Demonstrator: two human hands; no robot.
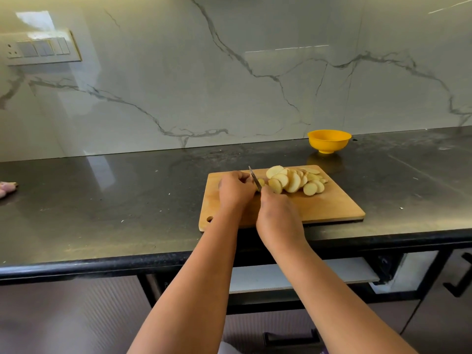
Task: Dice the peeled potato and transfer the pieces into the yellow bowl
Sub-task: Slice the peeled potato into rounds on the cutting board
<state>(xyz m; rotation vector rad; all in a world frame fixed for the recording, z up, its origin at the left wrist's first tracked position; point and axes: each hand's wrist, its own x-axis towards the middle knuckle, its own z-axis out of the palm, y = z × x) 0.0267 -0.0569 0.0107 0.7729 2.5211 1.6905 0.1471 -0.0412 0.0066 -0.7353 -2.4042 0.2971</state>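
The knife handle is hidden inside the right hand (277,213), whose fingers are curled round it; only the blade of the knife (255,179) shows, a thin grey strip rising from the top of that fist and tilted away toward the wall. Just to the left of the blade, the left hand (236,191) has its fingers curled down over the last piece of potato (261,182), and most of that piece is covered; only a small pale yellow bit shows between the fingertips and the blade, so its shape is hard to make out. To the right of the blade, close beside the gripping hand, lies a heap of potato slices (296,181), round and oval, pale cream-yellow with slightly darker edges, overlapping one another and leaning like fallen tiles; none shows as a cube. All of this sits on a wooden cutting board (332,208), whose near left corner has a hanging hole and whose near edge is partly covered by the forearms. Beyond the slices, farther from the hands and to the right, a yellow bowl (329,141) stands on the dark counter (127,200) near the marble wall (229,72); its inside cannot be seen from this angle. At the far left edge something pinkish (7,189) is cut off by the frame and cannot be identified.
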